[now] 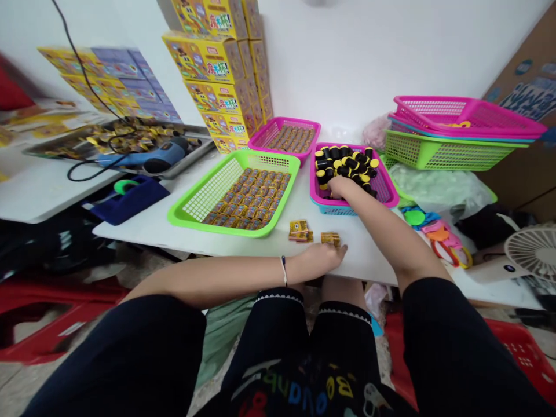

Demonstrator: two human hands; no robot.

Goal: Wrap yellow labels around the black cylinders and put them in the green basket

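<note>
My left hand (319,260) lies at the table's front edge, its fingers curled at a small stack of yellow printed pieces (330,238). Just left of that stack is a loose pile of similar pieces (299,230). My right hand (339,186) reaches into the pink basket (388,197), its fingertips down among black cylinders with yellow caps (347,162); what they hold is hidden. A green basket (182,217) at centre left bears rows of small wrapped items (252,200).
A second pink basket (317,128) with similar rows stands behind, beside stacked yellow boxes (217,66). At left are a metal tray (174,171), a blue heat gun (163,153) and a tape dispenser (130,200). Stacked baskets (452,152) and a fan (536,252) are at right.
</note>
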